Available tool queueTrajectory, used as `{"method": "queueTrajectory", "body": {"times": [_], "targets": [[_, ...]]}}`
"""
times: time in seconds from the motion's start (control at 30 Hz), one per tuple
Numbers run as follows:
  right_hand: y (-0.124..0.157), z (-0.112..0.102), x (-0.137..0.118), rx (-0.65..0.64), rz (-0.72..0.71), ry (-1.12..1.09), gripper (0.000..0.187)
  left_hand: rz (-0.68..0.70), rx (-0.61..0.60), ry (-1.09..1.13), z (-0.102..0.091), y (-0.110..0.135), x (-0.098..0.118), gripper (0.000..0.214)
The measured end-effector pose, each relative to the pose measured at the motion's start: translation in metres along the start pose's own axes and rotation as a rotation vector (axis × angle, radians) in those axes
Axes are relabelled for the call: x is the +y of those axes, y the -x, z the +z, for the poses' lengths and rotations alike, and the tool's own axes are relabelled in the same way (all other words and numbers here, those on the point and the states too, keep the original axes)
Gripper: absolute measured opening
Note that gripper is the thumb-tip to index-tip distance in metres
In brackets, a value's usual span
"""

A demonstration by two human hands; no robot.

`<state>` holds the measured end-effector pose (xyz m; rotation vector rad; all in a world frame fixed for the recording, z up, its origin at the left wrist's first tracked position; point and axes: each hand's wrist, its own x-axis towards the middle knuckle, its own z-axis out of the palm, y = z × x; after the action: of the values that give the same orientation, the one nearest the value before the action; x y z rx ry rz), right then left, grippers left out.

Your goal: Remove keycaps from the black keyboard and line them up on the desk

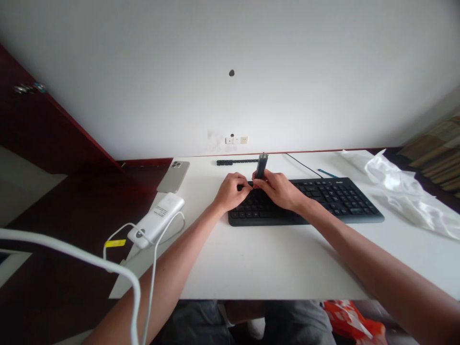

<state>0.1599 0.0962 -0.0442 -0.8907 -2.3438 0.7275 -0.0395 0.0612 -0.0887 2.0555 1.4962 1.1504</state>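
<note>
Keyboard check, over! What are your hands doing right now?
Left hand and right hand both on the keyboard, far left end. Right hand pinches a small dark tool, upright. Nothing blocking.

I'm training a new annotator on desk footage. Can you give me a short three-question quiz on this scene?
1. True or false: both hands are over the keyboard's left end.
2. What does the right hand hold upright? A) a thin dark tool B) a phone C) a pen
3. What white thing with a cable lies left of the left hand?

Key: 1 true; 2 A, the thin dark tool; 3 the power bank.
</note>
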Motion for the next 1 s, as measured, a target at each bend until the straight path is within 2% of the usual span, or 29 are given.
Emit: {"method": "queueTrajectory", "body": {"times": [0.27,0.4,0.5,0.67,1.0], "targets": [[-0.015,0.001,-0.029,-0.163,0.05,0.383,0.016,0.05,-0.004,-0.073,0.004,0.0,-0.007,0.014],[-0.019,0.001,-0.034,-0.179,0.077,0.458,0.015,0.08,-0.022,-0.112,0.003,0.0,-0.007,0.008],[-0.016,-0.002,-0.031,-0.147,0.084,0.396,0.016,0.044,-0.025,-0.098,0.004,-0.001,-0.007,0.009],[-0.002,-0.009,-0.018,-0.057,0.095,0.151,0.021,-0.083,-0.024,-0.027,0.006,-0.002,-0.004,0.011],[0.011,-0.003,0.01,0.04,0.094,-0.203,0.031,-0.107,0.002,-0.022,0.009,-0.001,-0.004,0.009]]}}
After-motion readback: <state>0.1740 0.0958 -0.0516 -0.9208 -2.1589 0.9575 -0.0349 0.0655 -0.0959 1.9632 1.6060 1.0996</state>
